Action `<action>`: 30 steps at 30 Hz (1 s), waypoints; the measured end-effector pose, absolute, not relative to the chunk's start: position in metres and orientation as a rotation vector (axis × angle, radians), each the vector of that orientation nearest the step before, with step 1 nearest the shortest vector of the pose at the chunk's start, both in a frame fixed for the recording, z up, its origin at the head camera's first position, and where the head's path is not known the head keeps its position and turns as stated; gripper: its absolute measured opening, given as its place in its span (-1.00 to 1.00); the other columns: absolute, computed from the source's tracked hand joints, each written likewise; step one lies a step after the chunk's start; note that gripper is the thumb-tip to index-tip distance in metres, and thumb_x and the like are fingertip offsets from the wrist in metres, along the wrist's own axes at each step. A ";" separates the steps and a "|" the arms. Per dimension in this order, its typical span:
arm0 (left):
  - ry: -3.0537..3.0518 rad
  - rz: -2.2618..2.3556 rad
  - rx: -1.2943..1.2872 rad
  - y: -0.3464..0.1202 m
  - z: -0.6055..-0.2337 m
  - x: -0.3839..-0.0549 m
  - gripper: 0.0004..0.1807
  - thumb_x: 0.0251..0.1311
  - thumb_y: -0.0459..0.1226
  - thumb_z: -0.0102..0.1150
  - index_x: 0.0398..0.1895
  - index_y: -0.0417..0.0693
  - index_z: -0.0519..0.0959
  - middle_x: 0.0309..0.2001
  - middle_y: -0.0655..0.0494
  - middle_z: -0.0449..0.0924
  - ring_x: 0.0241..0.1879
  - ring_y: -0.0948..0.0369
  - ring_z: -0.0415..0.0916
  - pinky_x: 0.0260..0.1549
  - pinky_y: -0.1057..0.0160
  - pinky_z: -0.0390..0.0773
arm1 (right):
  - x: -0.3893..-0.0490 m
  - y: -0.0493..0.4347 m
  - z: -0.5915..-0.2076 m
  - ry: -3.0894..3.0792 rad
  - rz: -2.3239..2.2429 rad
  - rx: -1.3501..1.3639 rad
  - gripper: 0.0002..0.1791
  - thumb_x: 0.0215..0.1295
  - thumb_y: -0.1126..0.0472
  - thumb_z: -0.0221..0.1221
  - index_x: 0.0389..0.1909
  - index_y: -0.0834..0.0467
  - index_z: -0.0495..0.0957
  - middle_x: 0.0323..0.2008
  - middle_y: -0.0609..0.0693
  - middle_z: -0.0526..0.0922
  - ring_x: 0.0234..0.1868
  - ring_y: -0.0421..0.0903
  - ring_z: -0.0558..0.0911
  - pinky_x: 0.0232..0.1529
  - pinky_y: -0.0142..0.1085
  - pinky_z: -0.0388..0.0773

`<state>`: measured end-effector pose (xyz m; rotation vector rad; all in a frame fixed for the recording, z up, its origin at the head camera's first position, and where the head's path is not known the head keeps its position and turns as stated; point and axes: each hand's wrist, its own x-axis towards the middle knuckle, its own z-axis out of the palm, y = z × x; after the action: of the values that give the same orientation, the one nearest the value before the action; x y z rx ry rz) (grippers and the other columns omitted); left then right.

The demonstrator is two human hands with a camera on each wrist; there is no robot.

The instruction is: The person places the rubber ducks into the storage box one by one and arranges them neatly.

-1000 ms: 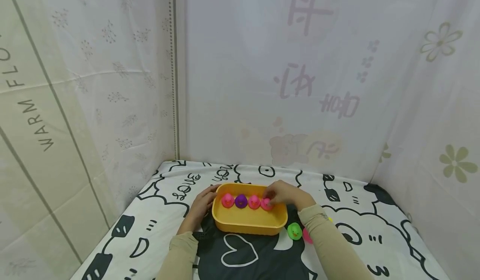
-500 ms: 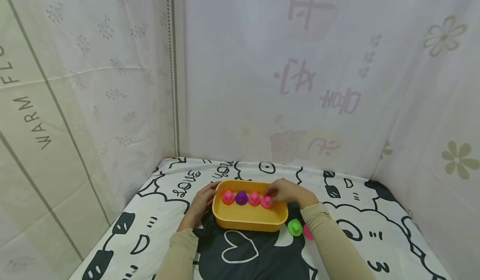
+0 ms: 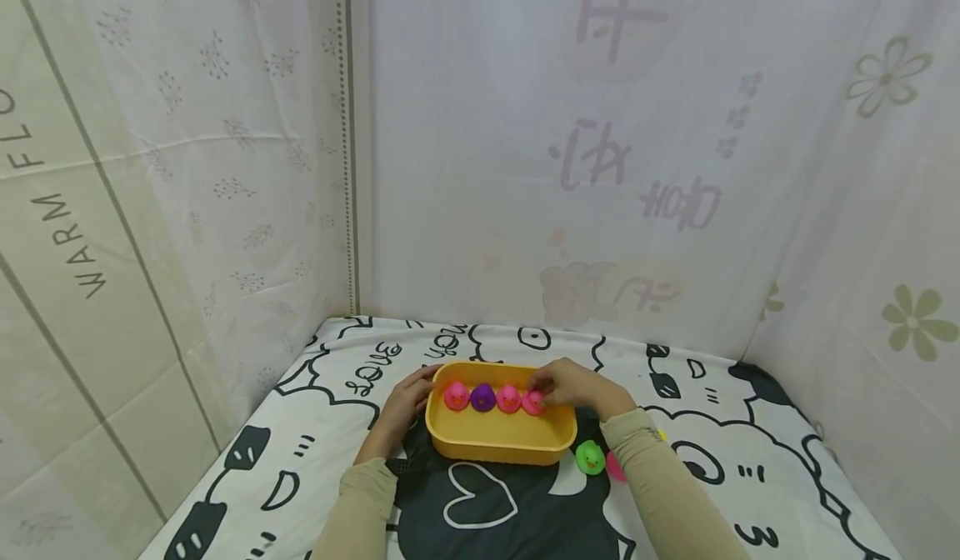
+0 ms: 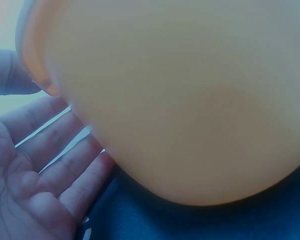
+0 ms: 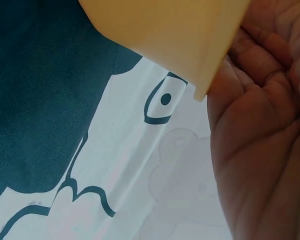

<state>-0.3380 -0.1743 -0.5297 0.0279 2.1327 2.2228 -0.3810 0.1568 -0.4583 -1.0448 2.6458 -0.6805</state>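
A yellow plastic tub (image 3: 498, 449) sits on the patterned cloth in the head view. Inside it, a pink rubber duck (image 3: 457, 397), a purple rubber duck (image 3: 482, 397) and a second pink one (image 3: 508, 399) form a row. My right hand (image 3: 573, 385) reaches over the tub's right side and pinches another pink rubber duck (image 3: 533, 402) at the row's right end, partly covering it. My left hand (image 3: 405, 402) rests at the tub's left side. The left wrist view shows its fingers (image 4: 55, 135) nearly straight against the tub wall, the thumb by the rim.
A green rubber duck (image 3: 590, 457) lies right of the tub. Beside it a pink toy (image 3: 616, 467) is partly hidden by my right sleeve (image 3: 660, 477), and a bit of yellow (image 3: 662, 436) shows behind that sleeve. Pale curtains (image 3: 480, 143) hang behind the cloth-covered surface (image 3: 315, 452).
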 end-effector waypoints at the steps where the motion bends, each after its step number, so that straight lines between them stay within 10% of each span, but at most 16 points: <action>1: 2.136 2.224 0.037 -0.174 -0.530 -0.338 -0.51 0.35 -0.14 0.06 0.35 0.09 0.51 0.32 0.03 0.48 0.25 0.09 0.47 0.30 0.04 0.42 | -0.381 0.157 -0.459 2.647 -0.683 -1.045 -0.71 0.22 0.39 0.34 -0.03 0.20 0.69 -0.10 -0.03 0.72 -0.09 -0.09 0.69 0.02 -0.16 0.66; 30: 2.152 2.221 0.053 -0.174 -0.530 -0.339 -0.50 0.38 -0.14 0.05 0.37 0.06 0.49 0.34 0.01 0.46 0.22 0.10 0.48 0.27 0.10 0.45 | -0.355 0.206 -0.460 2.737 -1.080 -0.933 -0.62 0.39 0.01 0.25 0.10 0.13 0.65 0.01 -0.06 0.72 0.05 -0.09 0.68 0.08 -0.17 0.63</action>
<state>-0.3386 -0.1740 -0.5297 0.0530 2.1517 2.2211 -0.3553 0.2064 -0.4603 -0.9332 2.7373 -1.0801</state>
